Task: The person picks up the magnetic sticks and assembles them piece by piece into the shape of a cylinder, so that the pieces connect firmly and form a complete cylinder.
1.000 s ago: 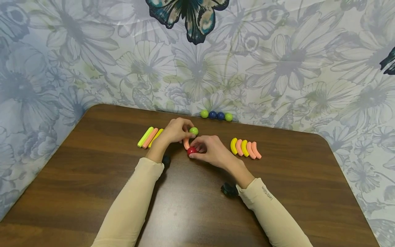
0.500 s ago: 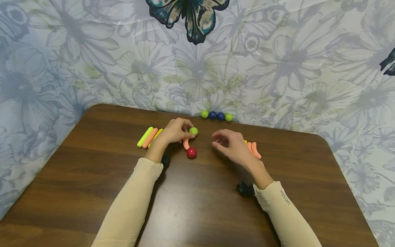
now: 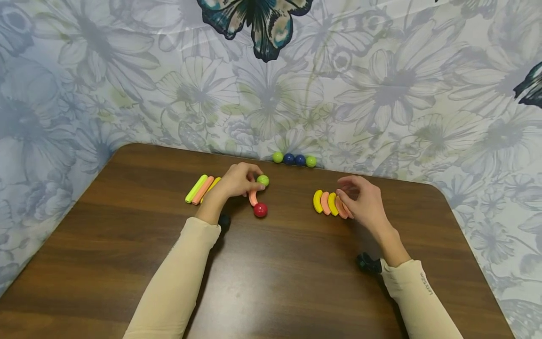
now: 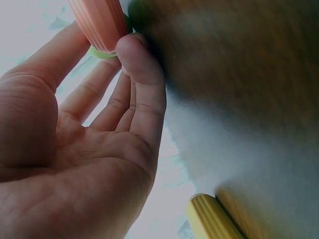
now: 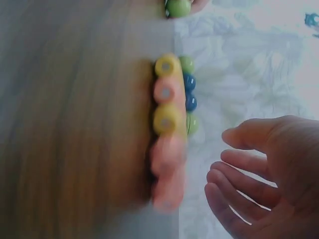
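Evidently the left hand is grasping, its thumb and fingers closed about a smooth green ball; whether the grip also takes in the top of the ribbed pink stick cannot be told. That stick curves down just below the fingers to a glossy red ball. Straight, ribbed rods, yellow-green, pink and yellow, lie side by side left of this hand, which partly covers the yellow one. The right hand holds nothing, fingers loosely bent beside the pink end of a row of five stubby, curved sticks, yellow and pink with rounded ends. Beyond both hands and between them, four shiny balls, green outside and blue inside, line the far edge of the wood-grained table.
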The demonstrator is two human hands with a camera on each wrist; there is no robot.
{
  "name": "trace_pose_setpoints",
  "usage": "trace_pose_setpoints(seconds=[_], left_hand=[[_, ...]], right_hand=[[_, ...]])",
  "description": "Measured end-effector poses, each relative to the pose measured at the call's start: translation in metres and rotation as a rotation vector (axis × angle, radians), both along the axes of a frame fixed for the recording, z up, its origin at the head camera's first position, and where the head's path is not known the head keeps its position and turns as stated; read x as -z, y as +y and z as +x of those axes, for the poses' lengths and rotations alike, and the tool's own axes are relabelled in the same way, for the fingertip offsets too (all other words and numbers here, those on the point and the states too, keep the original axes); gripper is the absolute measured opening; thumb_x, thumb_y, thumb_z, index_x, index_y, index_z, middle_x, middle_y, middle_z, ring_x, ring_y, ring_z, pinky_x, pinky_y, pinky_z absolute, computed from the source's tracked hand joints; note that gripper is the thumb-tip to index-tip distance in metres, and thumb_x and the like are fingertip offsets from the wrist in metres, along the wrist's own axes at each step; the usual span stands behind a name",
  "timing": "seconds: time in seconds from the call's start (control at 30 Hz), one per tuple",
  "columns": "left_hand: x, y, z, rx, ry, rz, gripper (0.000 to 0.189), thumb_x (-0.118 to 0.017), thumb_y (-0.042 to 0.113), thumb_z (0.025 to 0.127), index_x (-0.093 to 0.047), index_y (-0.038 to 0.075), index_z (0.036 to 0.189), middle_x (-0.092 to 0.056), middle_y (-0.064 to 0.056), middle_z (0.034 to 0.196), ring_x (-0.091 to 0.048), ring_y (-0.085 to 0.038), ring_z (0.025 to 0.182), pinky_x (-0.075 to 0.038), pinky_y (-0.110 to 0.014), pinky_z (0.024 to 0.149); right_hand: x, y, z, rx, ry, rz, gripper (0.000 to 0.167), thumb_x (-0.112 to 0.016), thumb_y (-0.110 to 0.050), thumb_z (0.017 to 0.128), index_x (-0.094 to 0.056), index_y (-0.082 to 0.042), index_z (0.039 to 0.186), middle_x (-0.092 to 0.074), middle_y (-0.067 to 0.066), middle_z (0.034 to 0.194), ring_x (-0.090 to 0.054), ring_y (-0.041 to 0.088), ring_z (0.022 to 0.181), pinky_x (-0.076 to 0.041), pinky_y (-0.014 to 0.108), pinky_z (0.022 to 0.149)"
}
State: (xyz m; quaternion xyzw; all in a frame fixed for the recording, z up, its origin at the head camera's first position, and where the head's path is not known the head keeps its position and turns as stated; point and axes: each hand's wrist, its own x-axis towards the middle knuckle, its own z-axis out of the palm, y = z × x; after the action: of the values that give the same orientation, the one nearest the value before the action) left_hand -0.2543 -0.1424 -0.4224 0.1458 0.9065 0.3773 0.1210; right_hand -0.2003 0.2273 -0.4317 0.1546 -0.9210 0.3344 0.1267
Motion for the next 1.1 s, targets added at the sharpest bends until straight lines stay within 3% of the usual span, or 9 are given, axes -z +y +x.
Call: trace_pose_setpoints(seconds=[0.2, 0.43, 0.57, 0.7, 0.87, 1.1], left_hand=[[-0.003, 0.0, 0.0, 0.014, 0.001, -0.001, 0.035, -0.083, 0.021, 0.092, -0.073, 0.007, 0.123, -0.068, -0.009, 0.086, -0.064, -0.019, 0.058, -0.053, -0.026, 0.054], [-0.002, -0.001, 0.0, 0.008, -0.004, -0.008, 0.035, -0.083, 0.022, 0.093, -0.073, 0.008, 0.124, -0.067, -0.009, 0.087, -0.064, -0.017, 0.057, -0.053, -0.026, 0.054], [-0.001, -0.002, -0.001, 0.008, -0.01, -0.007, 0.035, -0.082, 0.022, 0.093, -0.073, 0.008, 0.124, -0.067, -0.009, 0.087, -0.064, -0.018, 0.058, -0.053, -0.026, 0.054], [0.0, -0.002, -0.001, 0.012, -0.012, -0.005, 0.035, -0.082, 0.022, 0.093, -0.073, 0.008, 0.124, -0.068, -0.009, 0.087, -0.064, -0.018, 0.057, -0.053, -0.026, 0.054], [-0.001, -0.003, -0.002, 0.014, -0.009, -0.001, 0.036, -0.083, 0.022, 0.093, -0.073, 0.008, 0.125, -0.068, -0.009, 0.086, -0.063, -0.017, 0.057, -0.053, -0.026, 0.054], [-0.001, -0.003, -0.001, 0.013, -0.006, -0.004, 0.036, -0.083, 0.023, 0.093, -0.073, 0.008, 0.124, -0.068, -0.009, 0.087, -0.063, -0.017, 0.057, -0.053, -0.026, 0.054]], right_hand=[[0.006, 0.017, 0.005, 0.087, -0.063, 0.053, 0.027, -0.076, -0.01, 0.096, -0.071, 0.0, 0.121, -0.076, 0.019, 0.108, -0.074, 0.034, 0.092, -0.06, 0.052, 0.082], [0.006, 0.022, 0.004, 0.102, -0.136, 0.122, 0.028, -0.075, -0.018, 0.098, -0.073, 0.001, 0.118, -0.077, 0.017, 0.101, -0.074, 0.032, 0.089, -0.059, 0.05, 0.082], [-0.002, 0.027, 0.006, 0.134, -0.186, 0.177, 0.032, -0.078, -0.024, 0.096, -0.074, 0.003, 0.113, -0.078, 0.015, 0.094, -0.074, 0.03, 0.084, -0.058, 0.046, 0.077], [-0.013, 0.029, 0.009, 0.163, -0.289, 0.237, 0.04, -0.08, -0.034, 0.093, -0.073, 0.003, 0.106, -0.074, 0.013, 0.088, -0.068, 0.027, 0.078, -0.053, 0.036, 0.067], [-0.022, 0.031, 0.009, 0.142, -0.403, 0.287, 0.04, -0.082, -0.035, 0.091, -0.072, 0.002, 0.104, -0.072, 0.01, 0.086, -0.063, 0.023, 0.076, -0.049, 0.031, 0.064], [-0.022, 0.032, 0.01, 0.177, -0.4, 0.301, 0.033, -0.084, -0.03, 0.089, -0.076, 0.001, 0.096, -0.076, 0.01, 0.084, -0.067, 0.026, 0.078, -0.053, 0.036, 0.066]])
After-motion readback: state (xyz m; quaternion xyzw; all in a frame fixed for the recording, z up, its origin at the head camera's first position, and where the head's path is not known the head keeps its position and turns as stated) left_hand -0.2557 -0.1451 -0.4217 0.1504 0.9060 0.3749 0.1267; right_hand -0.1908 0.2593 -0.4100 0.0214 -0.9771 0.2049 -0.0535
